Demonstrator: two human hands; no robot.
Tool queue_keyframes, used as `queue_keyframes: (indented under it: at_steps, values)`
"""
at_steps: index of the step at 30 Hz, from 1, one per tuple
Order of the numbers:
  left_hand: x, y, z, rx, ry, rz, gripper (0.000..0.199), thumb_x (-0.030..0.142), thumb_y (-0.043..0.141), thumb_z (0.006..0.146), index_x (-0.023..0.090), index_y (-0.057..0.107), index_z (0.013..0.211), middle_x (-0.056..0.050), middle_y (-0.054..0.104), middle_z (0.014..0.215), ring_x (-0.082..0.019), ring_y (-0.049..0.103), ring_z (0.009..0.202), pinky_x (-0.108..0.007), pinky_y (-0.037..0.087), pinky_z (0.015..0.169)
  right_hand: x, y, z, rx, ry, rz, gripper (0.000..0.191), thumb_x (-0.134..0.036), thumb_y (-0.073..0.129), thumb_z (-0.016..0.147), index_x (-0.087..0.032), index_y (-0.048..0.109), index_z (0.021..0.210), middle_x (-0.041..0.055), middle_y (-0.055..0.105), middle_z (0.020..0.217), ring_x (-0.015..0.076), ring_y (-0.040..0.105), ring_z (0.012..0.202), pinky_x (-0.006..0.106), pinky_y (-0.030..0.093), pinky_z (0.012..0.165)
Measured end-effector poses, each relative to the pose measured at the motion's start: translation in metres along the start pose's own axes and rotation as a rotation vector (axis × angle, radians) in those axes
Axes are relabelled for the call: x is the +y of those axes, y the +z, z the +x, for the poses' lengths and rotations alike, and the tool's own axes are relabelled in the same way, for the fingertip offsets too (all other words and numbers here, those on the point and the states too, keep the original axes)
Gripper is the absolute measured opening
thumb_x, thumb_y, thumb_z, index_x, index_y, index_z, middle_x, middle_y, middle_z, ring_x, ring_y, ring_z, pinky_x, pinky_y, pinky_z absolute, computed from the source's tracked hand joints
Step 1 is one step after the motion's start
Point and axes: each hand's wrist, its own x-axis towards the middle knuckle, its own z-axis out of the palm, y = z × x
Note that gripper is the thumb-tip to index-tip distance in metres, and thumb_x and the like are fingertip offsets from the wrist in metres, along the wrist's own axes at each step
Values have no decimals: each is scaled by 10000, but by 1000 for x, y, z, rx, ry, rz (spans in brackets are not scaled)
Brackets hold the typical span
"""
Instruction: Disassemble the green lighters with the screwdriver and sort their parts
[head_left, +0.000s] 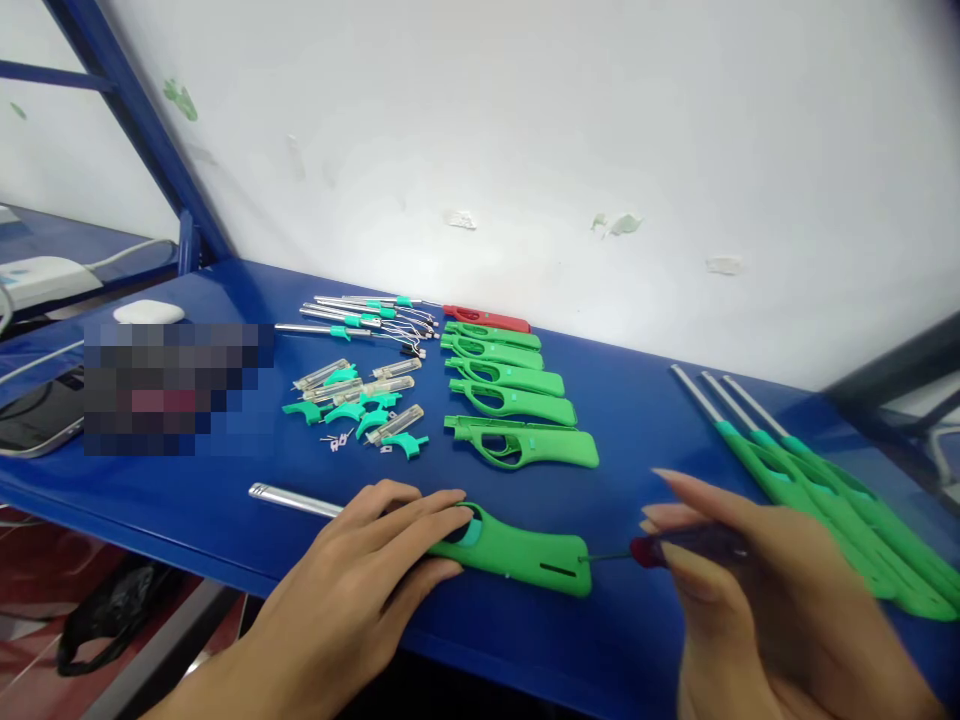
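A green gas lighter (525, 552) with a silver tube lies on the blue table near its front edge. My left hand (375, 580) is closed over the trigger end of it, fingers pressing it down. In my right hand (750, 590), a screwdriver (651, 551) with a dark red handle is gripped. Its thin shaft points left, and the tip meets the lighter's end, near the slot. The right hand is somewhat blurred. Beyond the lighter, several green lighter shells (559, 447) and one red shell (495, 319) lie in a column.
Three lighters with tubes attached (806, 495) lie at the right. Silver tubes with wires (322, 330) lie at the back left. Clear fuel tanks (395, 424) and teal triggers (345, 412) are heaped at left centre. A phone (45, 410) rests near the left edge; a white wall (525, 130) stands behind.
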Motion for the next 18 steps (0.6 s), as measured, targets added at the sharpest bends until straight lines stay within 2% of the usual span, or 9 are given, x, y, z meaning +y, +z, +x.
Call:
queue_keyframes:
  at_steps: [3, 7, 12, 15, 18]
  values:
    - [0, -1, 2, 4, -1, 1, 289, 291, 539, 1162, 263, 631, 1434, -22, 764, 1395, -226, 655, 1170, -348, 596, 1000, 13, -7, 2, 34, -24, -7, 262, -319, 890, 870, -319, 840, 1128, 1, 803, 952, 171, 743, 726, 269, 532, 519]
    - [0, -3, 4, 12, 22, 15, 277, 287, 556, 1153, 242, 656, 1407, -36, 781, 1361, -224, 676, 1141, -340, 611, 980, 10, -7, 3, 34, 23, -52, 107, -353, 826, 924, -309, 857, 1017, 27, 812, 906, 237, 763, 705, 327, 570, 508]
    - [1, -3, 3, 14, 14, 19, 291, 301, 527, 1168, 251, 639, 1432, -20, 771, 1386, -219, 667, 1153, -336, 602, 992, -2, -8, 5, -91, 14, -22, 170, -281, 671, 1036, -303, 827, 1101, 28, 831, 1030, 209, 775, 796, 300, 585, 584]
    - [2, -4, 5, 27, 33, 39, 275, 311, 530, 1168, 250, 655, 1406, -9, 785, 1362, -208, 683, 1125, -322, 611, 976, 9, -11, 8, -82, -101, 58, 214, -206, 758, 962, -314, 810, 1140, 23, 778, 1090, 197, 730, 882, 322, 599, 685]
    - [2, -6, 7, 48, 61, 70, 267, 333, 540, 1165, 240, 681, 1372, -10, 806, 1321, -199, 712, 1094, -300, 627, 951, 25, -15, 10, -36, -157, 65, 294, -162, 793, 922, -341, 824, 1153, 8, 734, 1026, 161, 702, 852, 284, 572, 651]
